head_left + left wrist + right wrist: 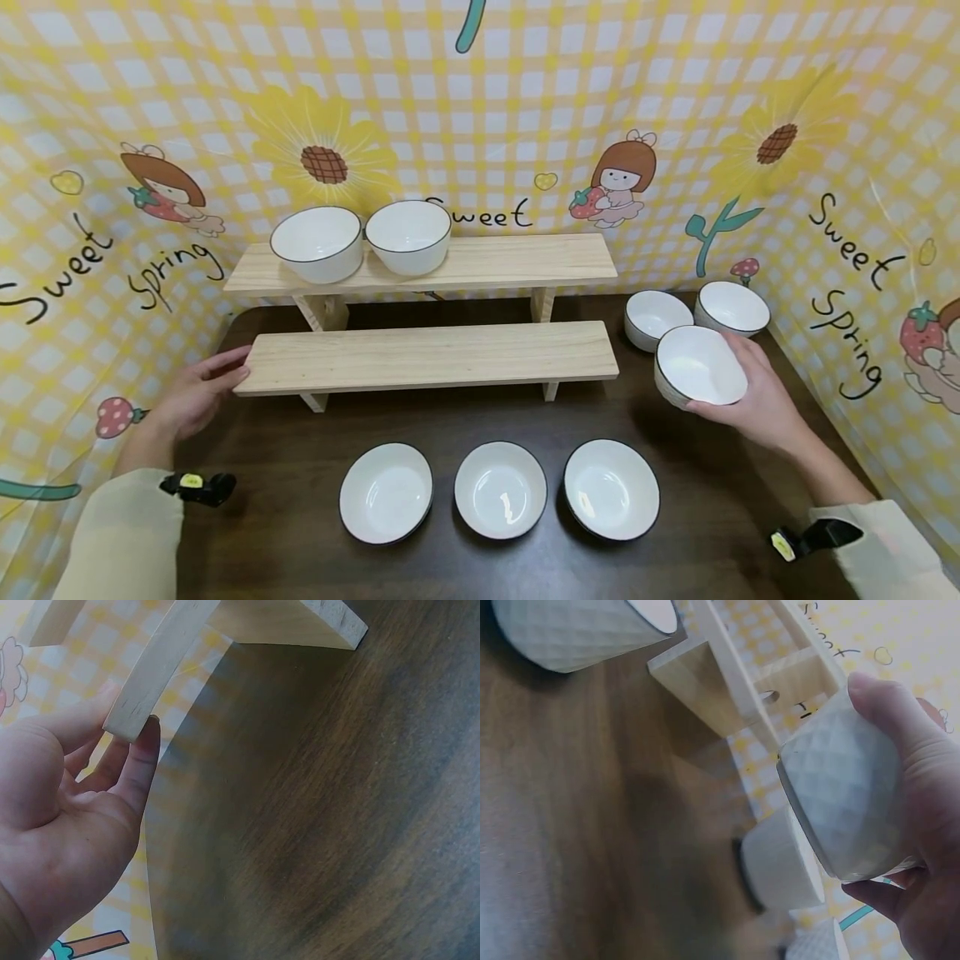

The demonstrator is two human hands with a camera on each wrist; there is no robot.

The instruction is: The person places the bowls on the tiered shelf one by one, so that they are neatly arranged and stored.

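Note:
My right hand (765, 400) grips a white bowl (699, 367) by its side, above the table at the right. In the right wrist view the bowl (847, 787) shows a faceted outer wall, with thumb and fingers around it. Just behind it stand two smaller-looking white bowls, one on the left (658, 318) and one on the right (733, 307). At the far side my left hand (197, 396) pinches the left end of the lower board (427, 357) of a two-tier wooden shelf. The left wrist view shows the board end (146, 697) between thumb and fingers.
Two white bowls, a left one (317, 243) and a right one (409, 237), sit on the upper board (525, 260). Along the front of the dark table (285, 550) stand three more bowls: left (386, 493), middle (501, 490), right (612, 490). Yellow checked cloth (480, 108) surrounds the back and sides.

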